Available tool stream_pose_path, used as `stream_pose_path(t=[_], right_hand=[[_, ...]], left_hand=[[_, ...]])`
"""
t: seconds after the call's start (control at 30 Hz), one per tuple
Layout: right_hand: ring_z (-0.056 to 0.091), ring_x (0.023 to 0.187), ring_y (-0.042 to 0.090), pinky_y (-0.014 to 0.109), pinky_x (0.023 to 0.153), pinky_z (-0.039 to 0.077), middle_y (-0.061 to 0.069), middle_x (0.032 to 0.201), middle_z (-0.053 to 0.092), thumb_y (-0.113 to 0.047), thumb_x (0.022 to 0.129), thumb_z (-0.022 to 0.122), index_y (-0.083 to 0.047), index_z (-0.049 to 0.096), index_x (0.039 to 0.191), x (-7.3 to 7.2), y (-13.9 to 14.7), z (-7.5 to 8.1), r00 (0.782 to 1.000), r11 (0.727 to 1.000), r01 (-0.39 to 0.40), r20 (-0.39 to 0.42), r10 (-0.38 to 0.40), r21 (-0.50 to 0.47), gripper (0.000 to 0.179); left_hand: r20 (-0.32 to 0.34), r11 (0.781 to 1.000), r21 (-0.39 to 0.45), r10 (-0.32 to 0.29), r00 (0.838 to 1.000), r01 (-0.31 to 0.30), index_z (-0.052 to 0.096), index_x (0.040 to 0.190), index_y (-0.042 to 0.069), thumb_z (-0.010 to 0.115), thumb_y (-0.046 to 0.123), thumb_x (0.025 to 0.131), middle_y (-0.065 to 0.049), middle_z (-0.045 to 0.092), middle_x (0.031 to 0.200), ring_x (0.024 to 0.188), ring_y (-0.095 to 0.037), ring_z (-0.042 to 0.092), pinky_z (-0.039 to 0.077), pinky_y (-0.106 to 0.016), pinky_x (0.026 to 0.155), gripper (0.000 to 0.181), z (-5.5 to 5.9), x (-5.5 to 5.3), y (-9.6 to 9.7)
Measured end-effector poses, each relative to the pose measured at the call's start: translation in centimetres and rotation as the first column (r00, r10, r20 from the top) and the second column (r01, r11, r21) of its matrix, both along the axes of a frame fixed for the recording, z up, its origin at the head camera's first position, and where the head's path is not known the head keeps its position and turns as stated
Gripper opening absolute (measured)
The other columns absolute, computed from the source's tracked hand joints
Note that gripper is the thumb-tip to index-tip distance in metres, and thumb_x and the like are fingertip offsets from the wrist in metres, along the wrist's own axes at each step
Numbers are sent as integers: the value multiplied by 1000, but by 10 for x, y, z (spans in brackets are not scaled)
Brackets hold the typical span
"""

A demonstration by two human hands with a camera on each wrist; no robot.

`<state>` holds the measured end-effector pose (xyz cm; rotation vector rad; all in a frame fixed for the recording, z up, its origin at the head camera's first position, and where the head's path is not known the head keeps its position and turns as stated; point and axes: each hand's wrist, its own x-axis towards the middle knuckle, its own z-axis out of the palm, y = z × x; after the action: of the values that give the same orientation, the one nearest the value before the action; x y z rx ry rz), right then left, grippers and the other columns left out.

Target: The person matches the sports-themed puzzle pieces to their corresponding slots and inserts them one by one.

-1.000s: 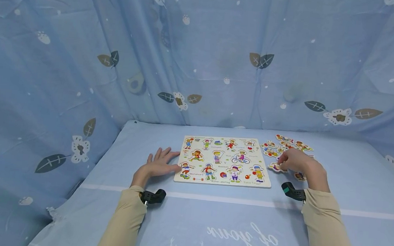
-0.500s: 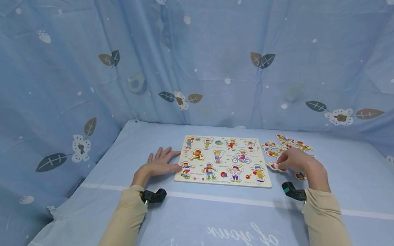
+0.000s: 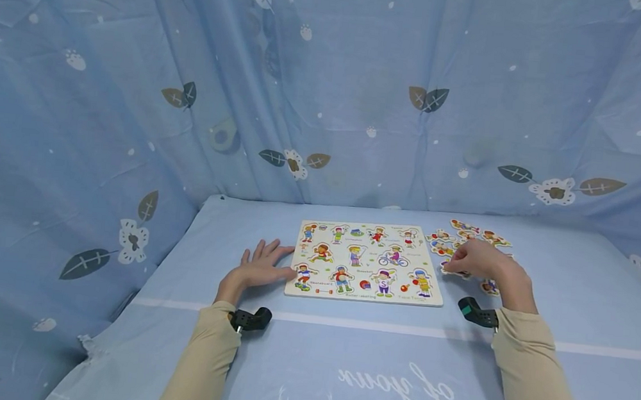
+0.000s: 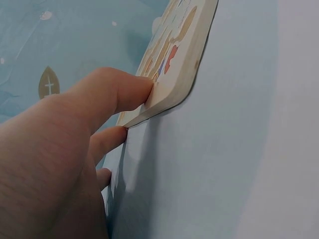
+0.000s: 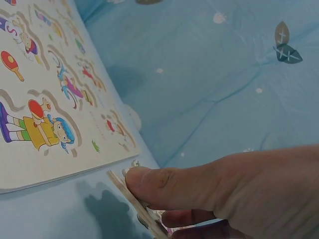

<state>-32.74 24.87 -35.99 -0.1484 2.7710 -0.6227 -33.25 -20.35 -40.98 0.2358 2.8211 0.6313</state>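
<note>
A wooden puzzle board (image 3: 370, 282) with recessed cartoon figures playing sports lies flat on the table. At its left edge is my left hand (image 3: 257, 270), fingers spread; in the left wrist view the thumb (image 4: 134, 92) rests on the board's corner, and another fingertip meets its side. My right hand (image 3: 485, 264), just right of the board, pinches a wooden puzzle piece (image 5: 132, 201). The right wrist view shows that piece nearly edge-on under the thumb, casting a shadow on the cloth. Its printed face is mostly hidden.
Several loose puzzle pieces (image 3: 465, 227) lie in a cluster behind and around my right hand, some overlapping. One piece (image 3: 488, 287) sits below that wrist. A blue cloth (image 3: 351, 357) covers the table, and a patterned curtain (image 3: 352, 113) hangs along its far edge.
My right fingers have tilted up the puzzle piece at the near side of the cluster and shifted slightly left with it. The left hand and board have stayed in place.
</note>
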Motion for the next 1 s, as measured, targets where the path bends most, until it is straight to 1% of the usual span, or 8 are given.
stream_pose_path(t=[0.2,0.43,0.57,0.67,0.83,0.87,1.0], right_hand=[[47,67,18,29,59,36,0,68,51,-30,90,69,-5,72,86,-3,-3,-2,999,1000,-12,-33,12,-4,26],[50,71,20,30,61,40,4,74,57,-32,91,69,-2,71,92,2,-16,4,998,1000,-22,-65,22,4,30],[50,69,18,30,60,39,2,71,56,-32,91,69,-4,70,88,3,-22,5,995,999,-50,-83,51,4,28],[49,68,18,30,59,38,1,70,56,-32,91,69,-5,70,87,2,-26,4,993,998,-71,-93,71,2,27],[51,72,19,30,61,41,2,76,59,-32,91,69,-4,71,94,-2,-35,0,991,997,-83,-103,83,3,28],[51,72,19,30,62,42,3,76,60,-32,91,69,-4,71,94,-2,-37,0,991,996,-87,-105,87,5,29],[51,72,19,30,61,42,4,78,60,-32,91,70,-2,72,94,-2,-47,1,985,993,-114,-131,116,19,30]], left_hand=[[2,1000,-4,2,1000,-2,35,155,22,57,54,88,-15,9,166,151,-40,-9,-7,-64,117,77,-2,0,-1],[0,1000,3,3,1000,-3,35,154,23,58,54,88,-15,10,166,151,-40,-9,-8,-64,117,77,-1,0,-1],[0,1000,2,-1,1000,1,35,154,23,57,54,88,-15,10,166,151,-41,-9,-8,-65,116,77,0,0,0],[0,1000,-2,-4,1000,4,34,155,22,56,54,89,-14,8,166,151,-40,-10,-9,-64,116,77,-3,-2,-1],[-4,1000,-3,1,1000,-1,34,155,22,56,55,88,-14,8,166,151,-40,-9,-9,-64,117,78,-5,-3,-1],[-8,1000,2,1,1000,-1,34,155,21,56,54,88,-15,9,166,151,-41,-8,-9,-64,116,78,-5,-3,-1],[6,1000,-18,-1,1000,1,32,156,23,55,55,88,-13,6,167,151,-38,-11,-10,-63,117,79,-6,-4,-2]])
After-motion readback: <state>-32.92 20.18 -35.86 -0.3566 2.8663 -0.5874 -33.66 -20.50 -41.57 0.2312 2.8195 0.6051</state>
